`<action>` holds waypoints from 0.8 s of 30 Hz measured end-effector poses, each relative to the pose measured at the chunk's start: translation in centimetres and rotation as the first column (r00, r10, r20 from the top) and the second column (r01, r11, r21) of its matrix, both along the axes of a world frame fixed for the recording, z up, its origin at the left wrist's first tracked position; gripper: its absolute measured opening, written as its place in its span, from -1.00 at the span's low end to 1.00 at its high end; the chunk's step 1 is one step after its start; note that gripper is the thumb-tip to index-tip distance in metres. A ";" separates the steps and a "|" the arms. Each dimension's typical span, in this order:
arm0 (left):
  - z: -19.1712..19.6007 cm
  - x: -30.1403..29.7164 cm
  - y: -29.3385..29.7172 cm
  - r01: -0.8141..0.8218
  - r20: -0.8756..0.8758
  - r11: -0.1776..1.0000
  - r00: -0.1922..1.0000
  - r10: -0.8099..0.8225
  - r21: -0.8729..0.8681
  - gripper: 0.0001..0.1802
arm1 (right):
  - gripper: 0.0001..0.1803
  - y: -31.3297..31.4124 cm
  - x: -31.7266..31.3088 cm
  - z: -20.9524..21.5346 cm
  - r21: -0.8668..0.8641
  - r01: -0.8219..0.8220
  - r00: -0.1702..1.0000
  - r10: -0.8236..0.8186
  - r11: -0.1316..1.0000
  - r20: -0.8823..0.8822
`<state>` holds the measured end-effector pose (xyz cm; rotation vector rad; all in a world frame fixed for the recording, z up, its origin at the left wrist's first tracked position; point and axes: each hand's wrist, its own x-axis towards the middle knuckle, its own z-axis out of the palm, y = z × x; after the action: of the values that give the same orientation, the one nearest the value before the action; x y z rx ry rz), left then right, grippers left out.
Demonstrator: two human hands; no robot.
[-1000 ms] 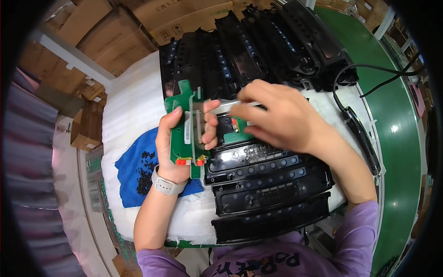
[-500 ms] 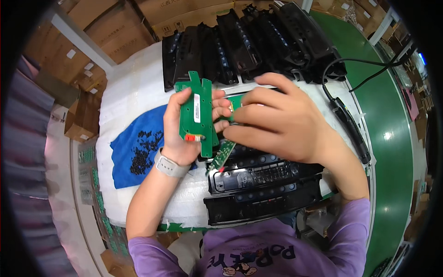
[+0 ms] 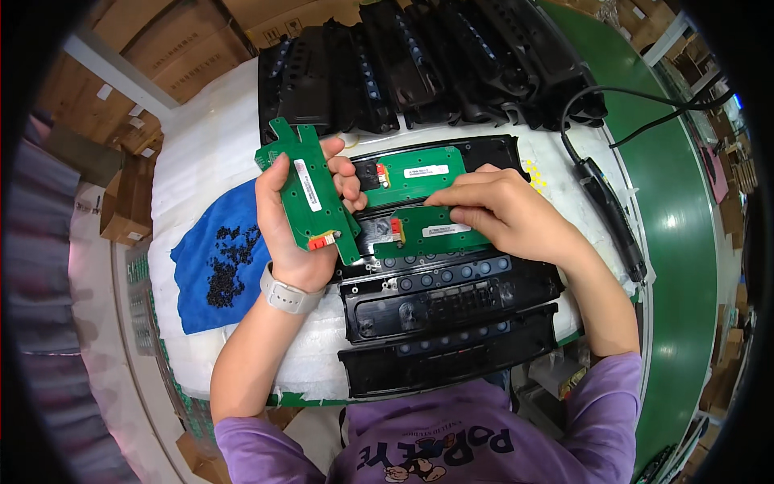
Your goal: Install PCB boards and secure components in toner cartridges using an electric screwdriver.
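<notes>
Head view. The left hand (image 3: 278,226) holds a circuit board stack (image 3: 305,189) above the left part of the desk (image 3: 205,145). Its grip is closed around the stack, thumb on the near face and fingers along the right side. The right hand (image 3: 520,219) pinches the upper edge of a loose circuit board (image 3: 443,232) between thumb and fingertips.

Change: half a second ago the loose circuit board hangs at a slant below the right hand; it now lies nearly level over the second black panel (image 3: 372,234), label side up. It is therefore at its panel, but full seating cannot be confirmed while the right grip remains on it.

Directly beyond, toward the far edge of the desk, a placed circuit board (image 3: 413,171) lies in the first black panel (image 3: 490,152). Two further panels, the third (image 3: 375,319) and the fourth (image 3: 379,371), lie toward the near edge, without boards.

A blue cloth (image 3: 189,266) bearing small black parts (image 3: 228,278) lies at the left edge; a corded black handheld tool (image 3: 609,214) lies along the right edge.
</notes>
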<state>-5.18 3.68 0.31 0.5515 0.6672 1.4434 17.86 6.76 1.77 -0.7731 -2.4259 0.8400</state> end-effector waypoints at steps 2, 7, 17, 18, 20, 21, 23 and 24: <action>-0.2 0.1 0.0 0.010 -0.035 1.000 0.999 -0.009 0.025 -0.39 | -0.74 0.0 0.1 -0.2 -0.018 0.022 0.999 -0.021 1.000 0.025; -0.3 -0.2 0.1 0.038 -0.028 0.999 0.999 -0.037 0.039 -0.39 | -0.73 -0.2 -0.1 -0.4 0.043 0.002 1.000 -0.003 0.999 0.023; -0.4 -0.1 0.1 0.069 -0.044 0.997 0.997 -0.067 0.034 -0.40 | -0.69 -0.9 -0.2 -0.2 0.080 0.010 0.998 -0.015 0.997 0.063; -0.4 -0.1 0.1 0.069 -0.045 0.997 0.997 -0.068 0.033 -0.40 | -0.69 -0.9 -0.2 -0.3 0.080 0.010 0.998 -0.015 0.997 0.062; -0.3 -0.1 0.1 0.054 -0.053 0.998 0.997 -0.053 0.024 -0.40 | -0.64 -1.0 -0.2 -0.3 0.105 0.053 0.996 -0.060 0.993 0.070; -0.4 0.0 0.0 0.056 -0.054 0.998 0.997 -0.055 0.022 -0.40 | -0.64 -1.1 -0.2 -0.1 0.103 0.054 0.996 -0.061 0.993 0.069; -0.5 0.0 0.0 0.042 -0.073 0.999 0.997 -0.041 0.020 -0.38 | -0.50 -1.2 -0.3 0.3 0.229 0.109 0.980 -0.143 0.967 0.137; -0.4 0.1 0.0 0.044 -0.074 0.999 0.996 -0.042 0.020 -0.38 | -0.50 -1.2 -0.3 0.2 0.229 0.111 0.980 -0.144 0.967 0.135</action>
<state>-5.12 3.71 -0.10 0.6352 0.6950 1.3969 17.58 5.55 2.00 -0.9240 -2.5140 0.4673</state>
